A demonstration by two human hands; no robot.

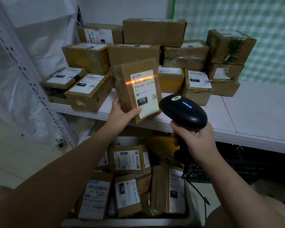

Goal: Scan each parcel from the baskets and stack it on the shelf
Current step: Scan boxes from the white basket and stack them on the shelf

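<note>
A flat, taped cardboard parcel (135, 89) is gripped by the left hand (122, 112), a glossy black scanner (183, 111) by the right hand (194, 139).

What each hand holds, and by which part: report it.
Left hand grips the labelled parcel at its lower left corner, thumb on the front face. Right hand grips the barcode scanner by its handle, below the head.

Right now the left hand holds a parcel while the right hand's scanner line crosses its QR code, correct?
No: the head view shows the orange line crossing the barcode, not the QR code; the left hand holds the parcel, right hand the scanner.
</note>
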